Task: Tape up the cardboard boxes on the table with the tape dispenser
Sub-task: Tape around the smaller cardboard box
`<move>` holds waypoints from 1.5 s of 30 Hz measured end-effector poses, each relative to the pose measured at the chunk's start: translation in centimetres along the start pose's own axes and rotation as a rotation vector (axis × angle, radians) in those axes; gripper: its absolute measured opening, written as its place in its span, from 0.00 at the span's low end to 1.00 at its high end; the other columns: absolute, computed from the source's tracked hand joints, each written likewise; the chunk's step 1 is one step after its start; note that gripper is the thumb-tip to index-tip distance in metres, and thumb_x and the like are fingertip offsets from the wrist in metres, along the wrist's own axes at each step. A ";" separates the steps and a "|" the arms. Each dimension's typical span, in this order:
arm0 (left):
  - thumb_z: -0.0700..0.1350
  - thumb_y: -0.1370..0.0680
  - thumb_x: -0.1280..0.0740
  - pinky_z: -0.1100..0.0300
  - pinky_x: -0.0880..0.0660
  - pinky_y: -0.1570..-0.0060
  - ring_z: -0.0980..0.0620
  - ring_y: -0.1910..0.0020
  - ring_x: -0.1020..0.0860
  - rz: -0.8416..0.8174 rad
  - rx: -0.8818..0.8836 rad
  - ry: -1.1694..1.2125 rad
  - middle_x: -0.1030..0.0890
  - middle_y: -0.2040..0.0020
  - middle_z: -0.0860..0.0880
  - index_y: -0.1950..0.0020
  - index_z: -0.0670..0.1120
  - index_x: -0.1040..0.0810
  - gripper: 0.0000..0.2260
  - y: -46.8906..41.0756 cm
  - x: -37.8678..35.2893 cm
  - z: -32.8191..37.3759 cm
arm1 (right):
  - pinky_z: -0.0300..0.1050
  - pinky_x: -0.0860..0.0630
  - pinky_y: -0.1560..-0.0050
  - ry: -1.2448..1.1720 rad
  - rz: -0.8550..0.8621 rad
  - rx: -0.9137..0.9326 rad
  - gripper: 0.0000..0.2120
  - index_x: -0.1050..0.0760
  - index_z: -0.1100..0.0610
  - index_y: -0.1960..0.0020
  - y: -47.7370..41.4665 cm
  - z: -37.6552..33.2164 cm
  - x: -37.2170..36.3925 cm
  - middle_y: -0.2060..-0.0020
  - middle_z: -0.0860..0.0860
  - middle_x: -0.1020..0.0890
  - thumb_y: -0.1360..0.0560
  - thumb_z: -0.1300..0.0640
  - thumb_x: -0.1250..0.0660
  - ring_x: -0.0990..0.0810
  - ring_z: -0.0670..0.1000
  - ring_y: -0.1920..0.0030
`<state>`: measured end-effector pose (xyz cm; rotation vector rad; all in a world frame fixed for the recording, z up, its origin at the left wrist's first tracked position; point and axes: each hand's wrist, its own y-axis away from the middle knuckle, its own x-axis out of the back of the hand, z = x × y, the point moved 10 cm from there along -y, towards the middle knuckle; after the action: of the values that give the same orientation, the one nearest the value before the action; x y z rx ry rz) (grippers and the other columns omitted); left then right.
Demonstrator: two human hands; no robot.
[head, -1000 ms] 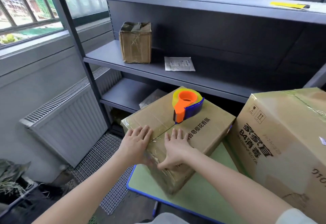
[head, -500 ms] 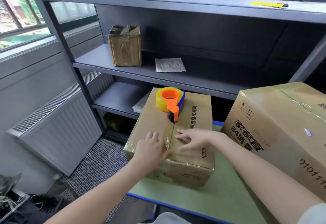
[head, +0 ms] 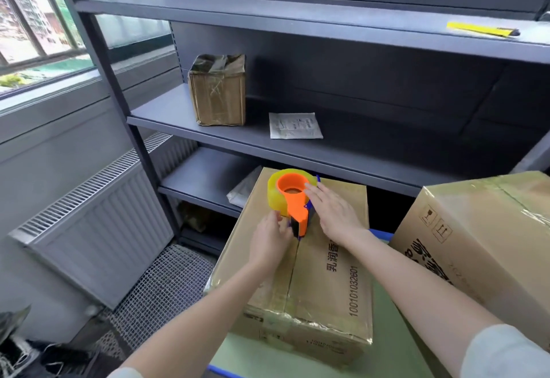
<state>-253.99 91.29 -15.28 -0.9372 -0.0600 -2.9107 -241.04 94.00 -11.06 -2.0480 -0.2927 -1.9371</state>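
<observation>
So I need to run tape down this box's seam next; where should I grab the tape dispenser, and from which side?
Take the tape dispenser by its roll body, hand wrapped over the top from the right, where the right hand already lies. It stands upright on the box, its orange arm sloping down to the cutter end at the seam, so that end stays clear.

Tape dispenser (head: 293, 202) standing on a cardboard box (head: 330, 261) at the table (head: 384, 351) edge.

The orange-and-blue dispenser, loaded with a yellowish roll of clear tape, sits upright over the centre seam toward the far end of the box's top. That box lies flat on the green, blue-edged table, its near end glossy with tape, black print along its right flap. A larger printed box (head: 482, 243), tape gleaming across its top, stands just beside it to the right.
</observation>
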 end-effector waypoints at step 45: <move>0.38 0.22 0.41 0.62 0.28 0.65 0.56 0.73 0.23 -0.238 0.347 0.197 0.23 0.72 0.50 0.63 0.42 0.26 0.11 5.7 7.4 0.6 | 0.47 0.29 0.59 0.035 -0.195 0.350 0.19 0.35 0.51 0.42 4.8 -6.7 5.0 0.55 0.50 0.24 0.31 0.52 0.34 0.24 0.55 0.57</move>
<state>-259.12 85.17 -10.46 -0.6219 -0.6815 -3.0393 -245.21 86.81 -6.19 -1.8116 -0.7890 -1.8659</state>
